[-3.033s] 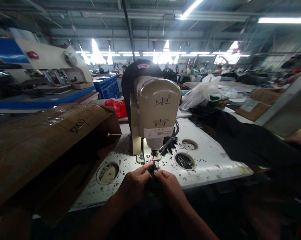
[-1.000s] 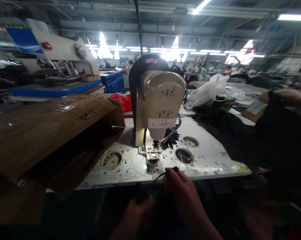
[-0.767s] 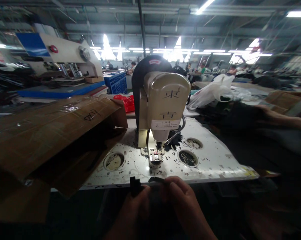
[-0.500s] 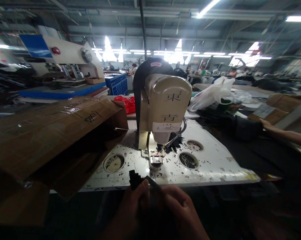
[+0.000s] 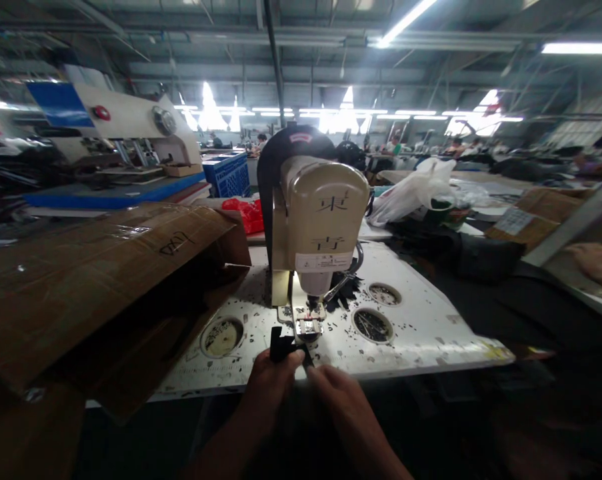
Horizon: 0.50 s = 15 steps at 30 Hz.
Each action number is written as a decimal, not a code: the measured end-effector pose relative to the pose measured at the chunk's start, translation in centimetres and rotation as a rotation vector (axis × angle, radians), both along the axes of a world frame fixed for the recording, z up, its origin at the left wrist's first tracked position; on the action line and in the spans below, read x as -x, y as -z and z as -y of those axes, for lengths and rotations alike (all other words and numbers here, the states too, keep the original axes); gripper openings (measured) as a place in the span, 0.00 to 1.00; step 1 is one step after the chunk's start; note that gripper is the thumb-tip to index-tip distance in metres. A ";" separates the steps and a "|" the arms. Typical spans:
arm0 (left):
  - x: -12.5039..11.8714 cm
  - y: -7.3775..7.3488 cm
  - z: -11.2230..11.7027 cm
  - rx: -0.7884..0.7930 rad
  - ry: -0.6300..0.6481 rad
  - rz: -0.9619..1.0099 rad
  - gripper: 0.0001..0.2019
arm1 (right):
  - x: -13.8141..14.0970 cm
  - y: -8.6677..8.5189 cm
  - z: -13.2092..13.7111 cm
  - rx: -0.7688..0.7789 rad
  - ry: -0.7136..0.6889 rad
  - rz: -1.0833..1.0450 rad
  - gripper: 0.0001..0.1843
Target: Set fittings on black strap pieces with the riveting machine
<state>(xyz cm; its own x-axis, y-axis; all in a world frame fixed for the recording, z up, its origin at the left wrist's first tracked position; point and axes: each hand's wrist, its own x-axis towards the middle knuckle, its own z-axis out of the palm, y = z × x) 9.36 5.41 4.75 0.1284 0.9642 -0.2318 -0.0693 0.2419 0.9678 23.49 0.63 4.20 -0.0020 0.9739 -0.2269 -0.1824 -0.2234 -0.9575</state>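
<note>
My left hand [image 5: 273, 377] is closed on a bunch of black fabric strips [image 5: 281, 346], thumb on top, at the front edge of the white machine table [image 5: 331, 363]. Beside it, my right hand [image 5: 333, 387] pinches the end of a black strip [image 5: 307, 355] that runs between the two hands. Just beyond the fingers is the metal work plate [image 5: 309, 327] of a beige machine [image 5: 325, 207] that looks like a snap press or punch, its head above the plate. How the strips lie inside my left fist is hidden.
An open cardboard box [image 5: 131, 247] lies on the left side. Small black scraps dot the table, around round holes [image 5: 373, 325] holding bits. Black fabric [image 5: 461, 280] is piled at right, where another person's hand [image 5: 595, 263] shows. A second machine [image 5: 125, 120] stands behind left.
Both my hands have moved forward and up, closer to the work plate, carrying the black strips. The other person's hand at right has shifted away from the black fabric. My view has turned slightly.
</note>
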 end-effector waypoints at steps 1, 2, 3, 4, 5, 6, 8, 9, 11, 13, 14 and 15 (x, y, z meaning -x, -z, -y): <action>-0.3 0.1 -0.4 -0.039 -0.018 -0.033 0.21 | 0.0 -0.1 -0.3 0.012 0.019 -0.002 0.28; -0.6 0.1 -0.8 -0.073 -0.045 -0.066 0.21 | 0.0 -0.2 -0.7 0.018 0.031 -0.011 0.28; -0.8 0.2 -1.1 -0.102 -0.078 -0.097 0.21 | 0.0 -0.3 -1.0 0.021 0.044 -0.023 0.29; -1.0 0.3 -1.4 -0.124 -0.109 -0.129 0.21 | 0.0 -0.4 -1.3 0.021 0.061 -0.034 0.29; -1.0 0.3 -1.6 -0.144 -0.138 -0.167 0.21 | 0.0 -0.5 -1.6 0.021 0.083 -0.047 0.29; -1.0 0.3 -1.6 -0.175 -0.159 -0.216 0.21 | 0.0 -0.6 -1.9 0.024 0.109 -0.064 0.29; -0.5 0.4 -1.6 -0.290 -0.169 -0.337 0.17 | 0.0 -0.4 -2.4 0.047 0.151 -0.107 0.28; -0.1 0.4 -1.6 -0.385 -0.143 -0.387 0.13 | 0.1 -0.2 -2.7 0.058 0.163 -0.128 0.27; 0.7 0.3 -1.5 -0.615 -0.022 -0.445 0.07 | 0.1 0.4 -3.3 0.074 0.178 -0.166 0.26; 1.5 0.1 -1.5 -0.803 0.151 -0.481 0.05 | 0.1 1.0 -3.7 0.064 0.180 -0.181 0.25; 1.8 -0.1 -1.6 -0.860 0.225 -0.513 0.05 | 0.1 1.3 -3.9 0.055 0.178 -0.178 0.25; 2.0 -0.3 -1.8 -0.895 0.281 -0.562 0.05 | 0.0 1.5 -4.0 0.050 0.171 -0.170 0.25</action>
<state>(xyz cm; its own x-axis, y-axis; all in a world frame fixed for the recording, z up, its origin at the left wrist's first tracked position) 7.32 7.19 5.02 0.4650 0.7659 0.4441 0.3852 -0.6266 0.6775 23.46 4.63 2.66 0.1191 0.9511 -0.2850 -0.3795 -0.2216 -0.8983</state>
